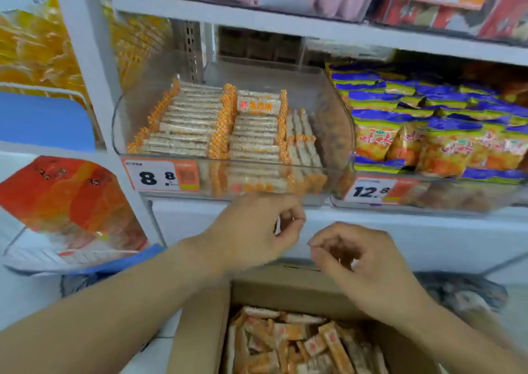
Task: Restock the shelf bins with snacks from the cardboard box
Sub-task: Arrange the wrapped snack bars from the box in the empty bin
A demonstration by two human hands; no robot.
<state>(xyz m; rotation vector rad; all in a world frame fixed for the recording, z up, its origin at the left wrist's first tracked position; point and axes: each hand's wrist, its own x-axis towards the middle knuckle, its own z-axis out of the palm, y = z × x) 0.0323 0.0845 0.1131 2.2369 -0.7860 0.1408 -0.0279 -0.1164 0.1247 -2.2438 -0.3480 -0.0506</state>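
1. I see the left hand (pixel 251 228) in the middle of the frame, just below the clear bin (pixel 337 133); its fingers are curled with thumb and fingertips close together, and I cannot make out anything pinched between them.
2. The right hand (pixel 363 262) sits right of centre, above the far edge of the cardboard box (pixel 285 290), fingers loosely curled and holding nothing I can see.
3. The two hands are near each other but apart.
4. The box fills the bottom centre, open, with a loose heap of orange-and-white snack bars (pixel 303 345) inside.
5. The bin at centre holds more of the same bars (pixel 194 125) stacked in neat rows; its back part is bare.
6. A price tag (pixel 161 175) reading 8.8 is on the bin's lower left front.
7. At right, blue and orange chip bags (pixel 428 128) fill the neighbouring bin.
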